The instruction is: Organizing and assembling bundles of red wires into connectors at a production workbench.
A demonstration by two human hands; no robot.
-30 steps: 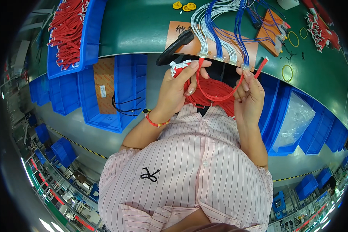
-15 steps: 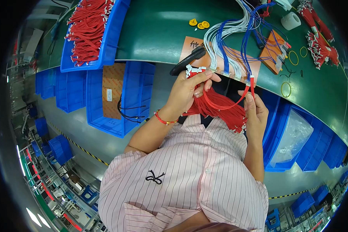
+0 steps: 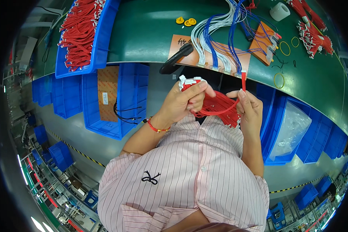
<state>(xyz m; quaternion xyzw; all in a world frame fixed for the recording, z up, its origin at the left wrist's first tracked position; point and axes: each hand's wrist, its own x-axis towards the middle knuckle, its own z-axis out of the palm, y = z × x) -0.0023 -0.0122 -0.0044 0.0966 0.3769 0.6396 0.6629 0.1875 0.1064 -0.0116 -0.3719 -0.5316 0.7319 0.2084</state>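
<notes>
My left hand (image 3: 189,97) is closed around a thick bundle of red cables (image 3: 218,105), whose white connectors (image 3: 190,81) stick out above the thumb. The bundle hangs down over the front of my striped shirt. My right hand (image 3: 249,104) pinches one red cable (image 3: 243,82) between thumb and fingertips. That cable's upper end meets the rightmost connector on the orange board (image 3: 199,51) at the table edge; whether it is plugged in I cannot tell. White wires (image 3: 198,36) and blue wires (image 3: 232,36) run back from the board's row of connectors.
A black handle-like piece (image 3: 176,58) juts over the table's front edge. On the green table lie yellow caps (image 3: 187,22), an orange box with leads (image 3: 262,43), yellow rings (image 3: 278,80), a white roll (image 3: 279,12) and more red cables (image 3: 315,38). A blue bin (image 3: 100,48) of red cables stands left.
My right hand has moved up slightly, drawing its red cable straighter below the board connector. My left hand has moved a little away from the board with the bundle. The whole view has shifted slightly.
</notes>
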